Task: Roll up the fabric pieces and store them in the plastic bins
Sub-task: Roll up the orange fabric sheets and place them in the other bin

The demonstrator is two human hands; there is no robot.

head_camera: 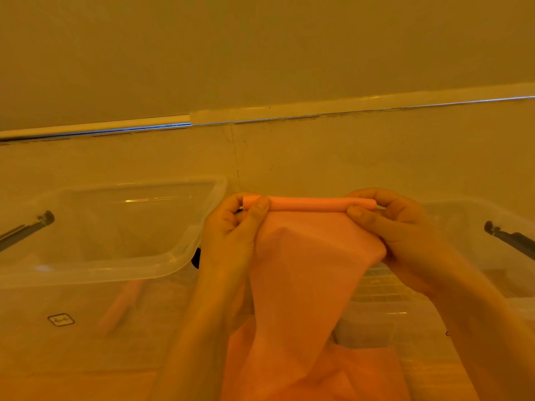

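Pink sheer fabric piece [304, 270] is held up mid-frame, above the gap between two bins. Top edge is wound into a thin tight roll [308, 204], lying horizontal, left to right.

Left hand [231, 235]: grip closed on the left end of the roll, thumb on the near side, fingers curled round the far side. Right hand [396, 227]: grip closed on the right end the same way, thumb pressed on the fabric just below the roll.

Unrolled part hangs down from the roll toward the near edge, where it meets more orange-pink fabric [333, 377] bunched at bottom centre.

Clear plastic rectangular bin [185, 250] sits left of the hands on a pale surface [318, 157]. Second clear plastic bin [463, 215] is right, partly hidden by the right hand. A pink rolled item [121, 305] is seen blurred through clear plastic at near left; which bin holds it cannot be told.
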